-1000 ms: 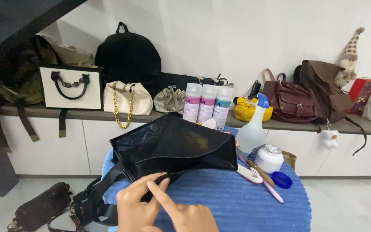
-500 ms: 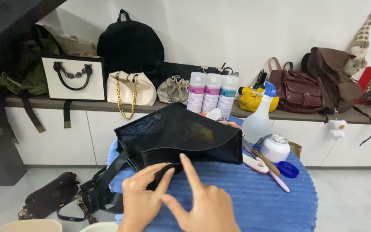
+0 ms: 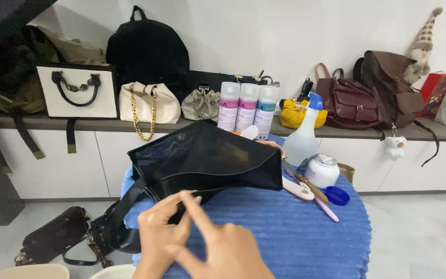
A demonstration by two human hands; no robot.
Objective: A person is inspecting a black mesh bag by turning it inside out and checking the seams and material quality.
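Observation:
A black mesh bag [image 3: 207, 160] lies on a round blue ribbed stool [image 3: 295, 232], its strap hanging off the left side. My left hand [image 3: 158, 232] pinches the bag's near edge at the front. Close beside it on the right is my right hand [image 3: 223, 250], fingers spread and the index fingertip touching the same edge. Whatever the fingers grip at the edge is too small to make out.
On the stool's right side lie a spray bottle [image 3: 304, 137], a white jar [image 3: 322, 170], a blue lid [image 3: 336, 195] and brushes [image 3: 303, 186]. Three spray cans [image 3: 248, 107] stand behind. A shelf [image 3: 336, 132] holds several bags. A dark bag [image 3: 52, 237] lies on the floor.
My right hand has dropped lower and its fingers have drawn in toward the bag's near edge. My left hand stays on that edge.

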